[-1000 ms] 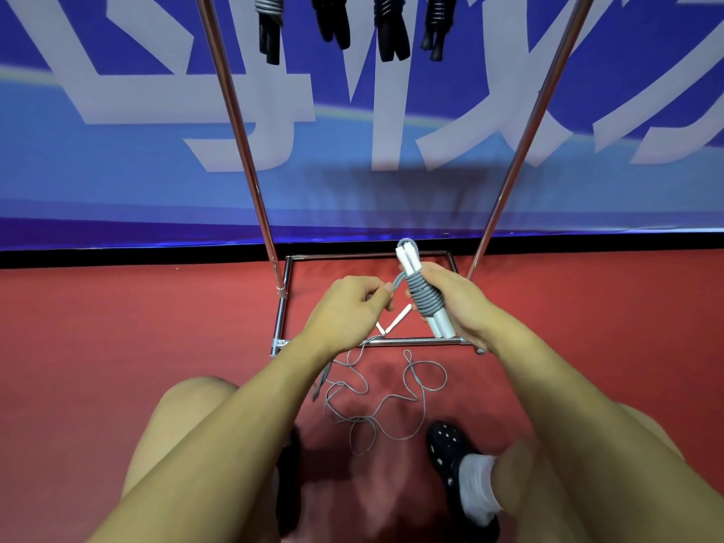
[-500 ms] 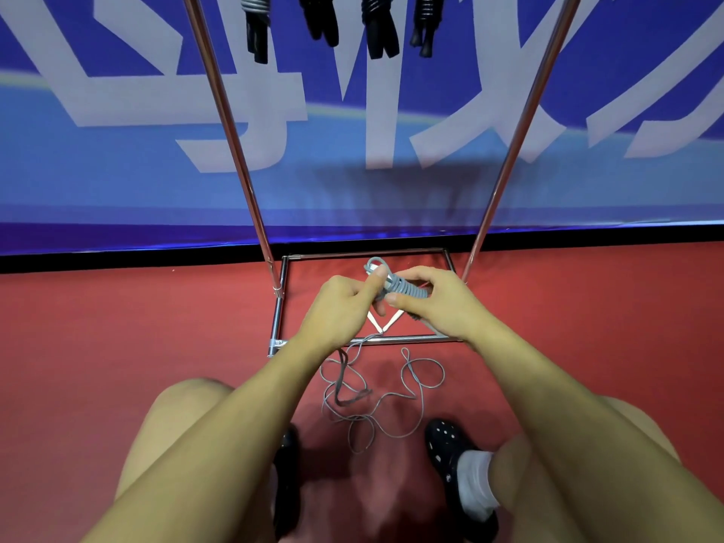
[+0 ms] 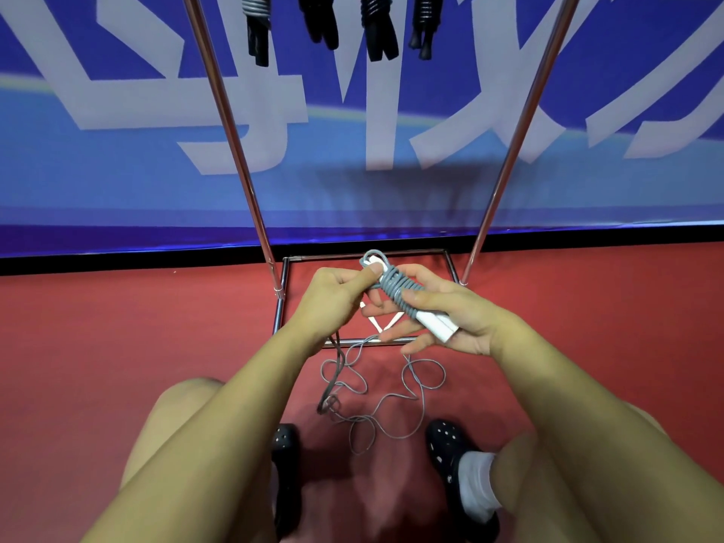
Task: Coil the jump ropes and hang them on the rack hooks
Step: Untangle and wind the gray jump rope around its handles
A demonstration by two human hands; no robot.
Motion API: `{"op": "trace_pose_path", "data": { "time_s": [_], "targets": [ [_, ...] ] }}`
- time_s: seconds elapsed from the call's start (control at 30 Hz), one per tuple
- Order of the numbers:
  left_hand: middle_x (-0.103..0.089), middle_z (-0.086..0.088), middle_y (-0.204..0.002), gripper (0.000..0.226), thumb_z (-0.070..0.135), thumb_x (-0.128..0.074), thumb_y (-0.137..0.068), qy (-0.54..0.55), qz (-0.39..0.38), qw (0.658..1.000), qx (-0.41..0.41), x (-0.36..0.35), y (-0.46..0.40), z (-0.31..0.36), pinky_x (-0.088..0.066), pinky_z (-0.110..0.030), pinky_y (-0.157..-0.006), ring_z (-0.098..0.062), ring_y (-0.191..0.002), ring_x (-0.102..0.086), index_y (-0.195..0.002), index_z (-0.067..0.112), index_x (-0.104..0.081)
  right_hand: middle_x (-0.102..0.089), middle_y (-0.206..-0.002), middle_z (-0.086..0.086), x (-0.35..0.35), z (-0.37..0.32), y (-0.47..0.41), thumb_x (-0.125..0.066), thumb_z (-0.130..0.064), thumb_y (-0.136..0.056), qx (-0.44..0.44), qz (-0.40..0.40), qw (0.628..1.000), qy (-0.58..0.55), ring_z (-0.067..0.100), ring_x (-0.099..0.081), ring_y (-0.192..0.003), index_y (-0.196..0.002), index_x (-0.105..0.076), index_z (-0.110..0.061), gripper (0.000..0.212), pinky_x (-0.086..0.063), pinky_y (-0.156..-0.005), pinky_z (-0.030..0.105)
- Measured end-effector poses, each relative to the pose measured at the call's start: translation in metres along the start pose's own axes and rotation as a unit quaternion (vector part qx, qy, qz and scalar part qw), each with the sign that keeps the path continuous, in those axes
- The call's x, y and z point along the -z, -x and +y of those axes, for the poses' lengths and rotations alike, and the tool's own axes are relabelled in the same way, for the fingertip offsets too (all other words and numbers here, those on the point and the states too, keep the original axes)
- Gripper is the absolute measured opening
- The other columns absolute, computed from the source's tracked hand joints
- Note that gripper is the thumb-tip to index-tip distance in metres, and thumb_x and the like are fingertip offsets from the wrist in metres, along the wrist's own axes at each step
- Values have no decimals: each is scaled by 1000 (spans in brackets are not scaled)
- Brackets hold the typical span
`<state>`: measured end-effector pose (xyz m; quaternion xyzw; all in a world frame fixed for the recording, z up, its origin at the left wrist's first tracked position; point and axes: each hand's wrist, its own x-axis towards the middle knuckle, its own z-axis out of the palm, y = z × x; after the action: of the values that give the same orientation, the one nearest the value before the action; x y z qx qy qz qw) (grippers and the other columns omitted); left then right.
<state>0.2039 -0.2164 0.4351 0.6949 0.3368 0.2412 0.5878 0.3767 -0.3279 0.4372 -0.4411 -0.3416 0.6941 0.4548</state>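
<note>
While I look down from the head camera, my left knee [image 3: 176,417] sits at the left over the red floor [image 3: 98,346], and my left hand [image 3: 333,295] is raised in front of the rack base, its fingers curled and its thumb pinching the grey cord near the top end of the jump rope bundle [image 3: 399,291]. That bundle, a pair of white handles [image 3: 438,327] wrapped in tight grey turns, lies slantwise between both hands, above the rack's floor frame [image 3: 280,307]. Below it a loose grey jump rope [image 3: 384,397] lies in tangled loops on the floor between my black perforated shoes [image 3: 446,444], with its white handles [image 3: 386,323] partly hidden behind my fingers. My right hand [image 3: 450,319] cradles the bundle from below, thumb pressed on the coils and fingers loosely extended beneath it. Up top, four coiled ropes with black handles [image 3: 376,29] hang between the rack's two chrome uprights [image 3: 231,127], in front of the blue banner [image 3: 391,111] with pale lettering. At far right my right leg shows with a white sock [image 3: 476,487] above the shoe.
</note>
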Motion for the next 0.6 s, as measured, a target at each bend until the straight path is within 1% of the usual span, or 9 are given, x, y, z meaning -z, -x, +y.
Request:
{"op": "trace_pose_path", "data": {
  "time_s": [0.1,0.17,0.23,0.27,0.33,0.4,0.47,0.53,0.6],
  "targets": [
    [-27,-5,-49,55,50,-61,-97,-10,-3,1000,13,3,-3,-4,-18,-26,-45,-17,-47,-19,-61,9,-66,-71,-122,20,0,2,-4,-67,-16,-90,22,42,997,57,28,-73,-68,-134,-40,-26,53,-55,-48,29],
    [-28,-7,-52,56,53,-61,-96,-28,-9,999,36,3,-5,-8,-17,-27,-47,-18,-48,-20,-56,13,-59,-74,-104,18,1,5,-7,-74,-11,-89,45,81,989,118,21,-56,-52,-130,-41,-27,55,-44,-44,26],
    [-27,-7,-53,58,54,-62,-96,-44,-8,997,63,3,-7,-12,-16,-28,-47,-19,-48,-19,-53,18,-50,-67,-84,13,2,10,-11,-76,-8,-90,59,122,965,222,21,-48,-51,-128,-41,-29,56,-43,-45,28],
    [-26,-6,-54,58,54,-61,-96,-50,-7,996,75,2,-8,-14,-15,-27,-47,-19,-48,-18,-52,19,-47,-65,-81,10,2,13,-13,-76,-10,-91,69,145,945,285,21,-49,-53,-128,-40,-30,56,-45,-47,31],
    [-25,-6,-55,58,55,-61,-95,-51,-3,994,96,0,-10,-17,-14,-27,-46,-18,-48,-17,-51,21,-46,-67,-88,4,3,18,-17,-77,-19,-91,95,196,878,426,18,-55,-60,-128,-38,-36,57,-53,-60,40],
    [-25,-4,-53,58,54,-61,-96,-31,4,993,111,-2,-12,-19,-13,-26,-46,-18,-46,-17,-50,21,-47,-66,-93,2,3,22,-21,-74,-28,-91,110,234,801,540,23,-61,-74,-130,-34,-40,58,-53,-77,46],
    [-26,-2,-51,55,51,-61,-97,-7,6,993,120,-2,-14,-21,-14,-25,-46,-16,-44,-18,-52,21,-51,-66,-96,2,5,24,-24,-72,-33,-93,116,242,774,573,29,-62,-80,-132,-32,-41,57,-52,-81,46],
    [-28,-2,-50,54,50,-60,-98,-5,4,993,120,-2,-14,-25,-15,-24,-46,-16,-43,-19,-54,19,-56,-66,-96,-2,7,25,-26,-68,-38,-96,109,226,812,528,21,-62,-76,-131,-37,-41,47,-51,-74,42],
    [-28,-2,-50,52,49,-58,-99,-10,2,993,120,-2,-13,-27,-15,-25,-46,-16,-43,-20,-58,18,-62,-68,-98,-2,6,24,-26,-54,-46,-103,88,191,896,391,10,-56,-65,-129,-46,-41,27,-48,-59,32]
  ]
}}
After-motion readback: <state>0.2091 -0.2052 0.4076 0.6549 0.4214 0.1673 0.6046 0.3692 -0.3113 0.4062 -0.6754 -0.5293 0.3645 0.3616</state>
